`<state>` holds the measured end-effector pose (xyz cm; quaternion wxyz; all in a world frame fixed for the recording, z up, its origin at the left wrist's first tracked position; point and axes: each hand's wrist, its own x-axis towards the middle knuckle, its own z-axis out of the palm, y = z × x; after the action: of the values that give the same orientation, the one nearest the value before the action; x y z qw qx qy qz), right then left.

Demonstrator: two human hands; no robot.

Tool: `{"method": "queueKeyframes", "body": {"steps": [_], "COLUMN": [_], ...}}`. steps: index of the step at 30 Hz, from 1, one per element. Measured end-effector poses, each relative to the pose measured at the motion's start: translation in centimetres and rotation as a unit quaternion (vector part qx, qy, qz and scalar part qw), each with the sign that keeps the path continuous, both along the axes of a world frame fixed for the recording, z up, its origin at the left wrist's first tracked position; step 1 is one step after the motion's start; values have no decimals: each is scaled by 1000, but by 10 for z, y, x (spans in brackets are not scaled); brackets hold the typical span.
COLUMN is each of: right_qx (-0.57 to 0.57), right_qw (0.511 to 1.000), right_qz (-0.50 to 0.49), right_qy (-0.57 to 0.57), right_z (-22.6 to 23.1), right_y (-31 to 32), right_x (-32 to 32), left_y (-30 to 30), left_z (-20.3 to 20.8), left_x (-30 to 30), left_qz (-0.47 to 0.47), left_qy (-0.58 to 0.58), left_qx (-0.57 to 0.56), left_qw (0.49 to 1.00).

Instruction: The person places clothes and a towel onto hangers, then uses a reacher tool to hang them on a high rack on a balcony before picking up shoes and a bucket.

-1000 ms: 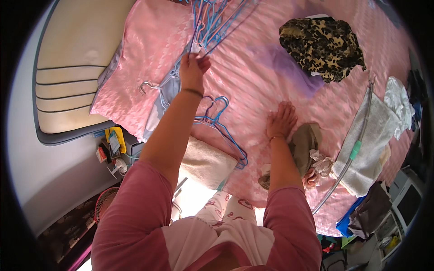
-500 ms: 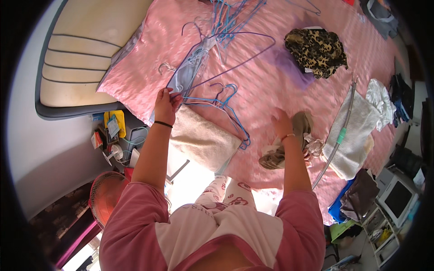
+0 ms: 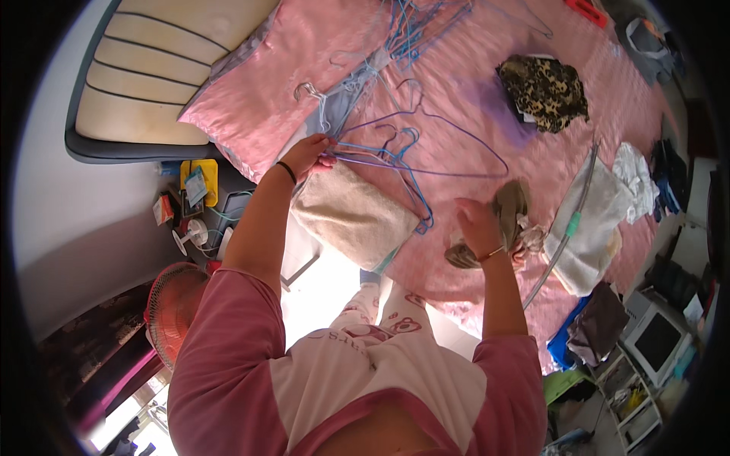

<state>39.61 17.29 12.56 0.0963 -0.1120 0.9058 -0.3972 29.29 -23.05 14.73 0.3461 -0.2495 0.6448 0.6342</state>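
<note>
My left hand (image 3: 310, 154) is closed on one corner of a purple clothes hanger (image 3: 449, 174), which spreads flat above the bed to the right with its hook pointing away. Under and beside it lie a blue hanger (image 3: 417, 191) and another hanger with a dark hook. A folded beige towel (image 3: 357, 209) rests at the bed edge just below my left hand. My right hand (image 3: 479, 226) has its fingers apart and holds nothing. It hovers beside a crumpled olive garment (image 3: 511, 205), partly covered by my wrist.
White hangers (image 3: 323, 102) lie on grey cloth near the pillow (image 3: 296, 61); several blue ones (image 3: 411, 34) lie farther back. A patterned dark garment (image 3: 544, 91), a metal rod with a green grip (image 3: 573, 223) and a pale towel (image 3: 566, 262) occupy the bed's right. A fan (image 3: 175, 304) stands left.
My left hand has moved right and slightly nearer, swinging the purple hanger down and right, away from the white hangers. My right hand stays near the olive garment, its fingers a little changed.
</note>
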Motion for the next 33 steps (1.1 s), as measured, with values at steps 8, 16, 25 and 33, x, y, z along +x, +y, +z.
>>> {"method": "queueKeyframes", "body": {"steps": [8,16,25,33], "right_qx": [-405,-340,107,-160], "right_qw": [877,804,879,883], "right_qz": [-56,-452,-450,-389], "right_qy": [-254,-184,-115,210], "right_z": [4,17,-130,86], "right_y": [39,119,36,-20], "right_x": [51,173,157,144], "left_y": [80,111,126,106], "left_z": [17,-21,-12,13], "left_x": [92,177,226,230], "left_qz": [-206,-230,-367,-403], "left_qy": [84,21,-27,158], "left_qx": [45,-32,-42,-98], "left_qw": [974,972,929,896]}}
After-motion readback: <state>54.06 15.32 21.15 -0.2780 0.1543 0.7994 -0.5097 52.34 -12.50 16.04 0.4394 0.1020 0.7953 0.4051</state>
